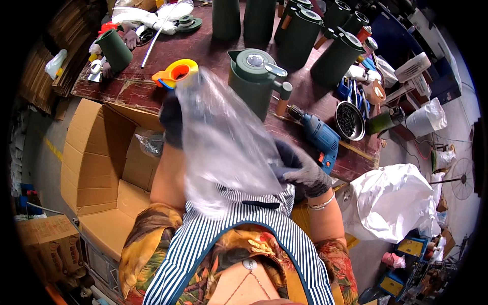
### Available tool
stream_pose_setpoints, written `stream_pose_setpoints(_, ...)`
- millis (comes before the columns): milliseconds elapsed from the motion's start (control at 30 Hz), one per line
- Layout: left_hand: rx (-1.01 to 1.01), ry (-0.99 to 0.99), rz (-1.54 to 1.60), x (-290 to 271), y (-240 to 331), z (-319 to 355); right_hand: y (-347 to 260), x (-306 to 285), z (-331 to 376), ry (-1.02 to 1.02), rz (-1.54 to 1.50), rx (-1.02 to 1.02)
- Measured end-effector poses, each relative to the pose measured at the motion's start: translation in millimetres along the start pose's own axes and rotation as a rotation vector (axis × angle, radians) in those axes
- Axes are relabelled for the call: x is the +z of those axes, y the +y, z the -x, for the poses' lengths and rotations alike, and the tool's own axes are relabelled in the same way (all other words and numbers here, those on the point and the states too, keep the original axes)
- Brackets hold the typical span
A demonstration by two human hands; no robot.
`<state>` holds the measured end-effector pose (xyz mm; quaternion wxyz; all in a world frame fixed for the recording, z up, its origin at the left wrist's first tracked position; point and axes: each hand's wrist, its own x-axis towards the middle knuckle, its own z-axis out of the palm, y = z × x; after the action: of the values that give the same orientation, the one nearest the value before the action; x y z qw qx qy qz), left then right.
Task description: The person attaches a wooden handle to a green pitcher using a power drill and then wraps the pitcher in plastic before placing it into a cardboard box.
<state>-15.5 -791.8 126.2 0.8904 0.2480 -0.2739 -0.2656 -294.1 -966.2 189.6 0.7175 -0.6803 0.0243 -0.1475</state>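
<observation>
A see-through plastic bag (pixel 223 137), blurred by motion, hangs stretched between my hands in front of the striped apron. My left hand (pixel 172 121), in a dark glove, grips its upper left side; the bag hides part of the fingers. On the lower right edge of the bag, my right hand (pixel 302 170) is closed in a grey and dark glove. Just beyond the bag a dark green jug (pixel 251 84) with a spout, lid and wooden-ended handle stands upright on the dark red table (pixel 213 43). A tape dispenser (pixel 178 73), yellow and orange, lies left of the jug.
An open cardboard box (pixel 99 162) sits at the left, with crumpled plastic (pixel 150 142) inside. Right of the jug lies a blue power drill (pixel 320 134) beside a metal bowl (pixel 349 121) of small dark parts. Several more jugs (pixel 300 38) stand behind. A white sack (pixel 391 203) stands at right.
</observation>
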Motion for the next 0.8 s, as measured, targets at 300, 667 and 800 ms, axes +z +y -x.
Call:
stream_pose_setpoints(300,0.053,0.066,-1.855,-60.7,-66.9,-57.9,101.5,-21.6,-74.9,0.629,-0.772,-0.024)
stream_pose_setpoints(667,0.420,-1.574,-1.492,201.3,18.3,-83.8,153.2,-11.2,-47.1,0.328,1.397,0.504)
stream_pose_setpoints(800,0.319,-1.392,-1.836,145.2,-13.0,-59.3,156.9,1.6,-44.5,0.265,1.581,0.350)
